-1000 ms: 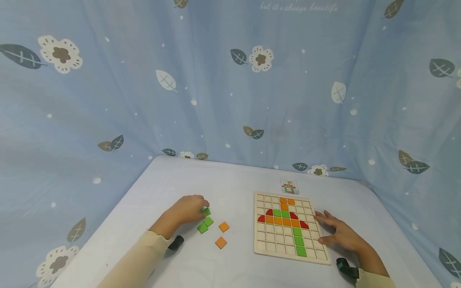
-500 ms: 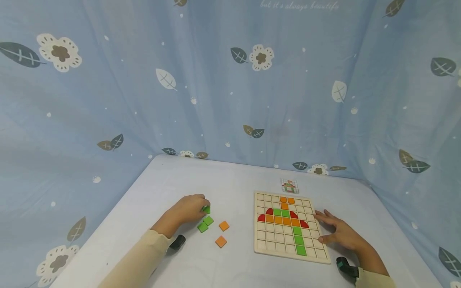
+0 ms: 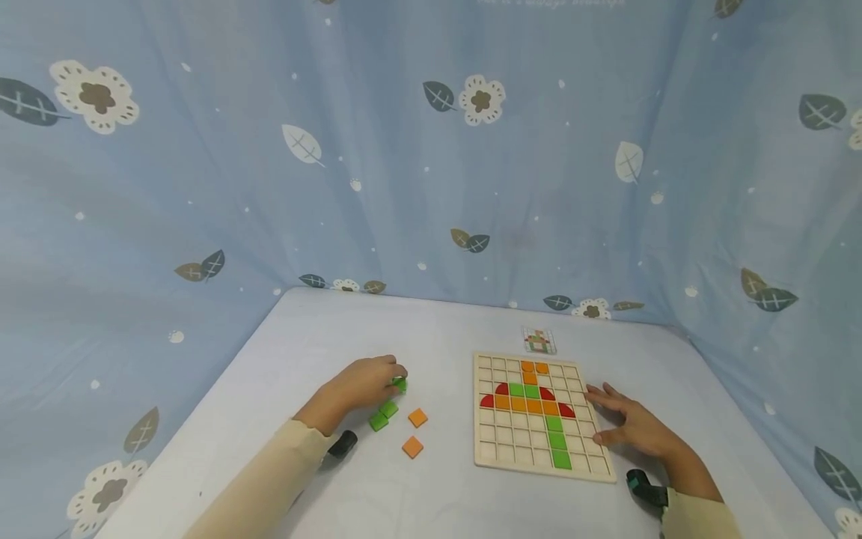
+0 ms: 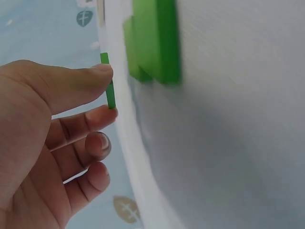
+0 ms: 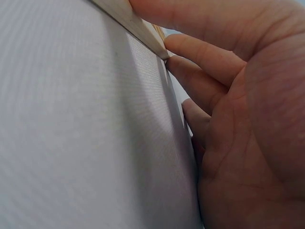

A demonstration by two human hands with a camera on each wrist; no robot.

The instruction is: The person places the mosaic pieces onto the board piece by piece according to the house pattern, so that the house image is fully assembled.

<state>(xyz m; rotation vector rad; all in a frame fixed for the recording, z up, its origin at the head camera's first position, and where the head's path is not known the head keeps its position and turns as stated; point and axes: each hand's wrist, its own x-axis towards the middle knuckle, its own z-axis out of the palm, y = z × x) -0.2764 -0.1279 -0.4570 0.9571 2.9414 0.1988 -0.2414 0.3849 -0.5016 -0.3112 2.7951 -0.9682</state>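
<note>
My left hand (image 3: 366, 383) pinches a green square tile (image 4: 111, 94) between thumb and forefinger, seen edge-on in the left wrist view and just above the table. Two more green tiles (image 3: 379, 421) lie close beneath that hand. At the right, a wooden grid board (image 3: 497, 435) carries orange, green and red pieces set in its cells. My right hand (image 3: 631, 424) rests along the board's right edge, fingers extended and loosely spread. In the right wrist view the thumb and fingertips touch the board's side (image 5: 126, 18).
Two orange tiles (image 3: 417, 418) lie between the green tiles and the board. A small patterned card (image 3: 539, 340) sits behind the board. A blue curtain (image 3: 377, 150) with leaves and flowers hangs behind the white table (image 3: 323, 322).
The left hand has moved slightly right and lifted a green tile away from the other two. My right hand still rests at the board's edge. The head view has shifted a little.
</note>
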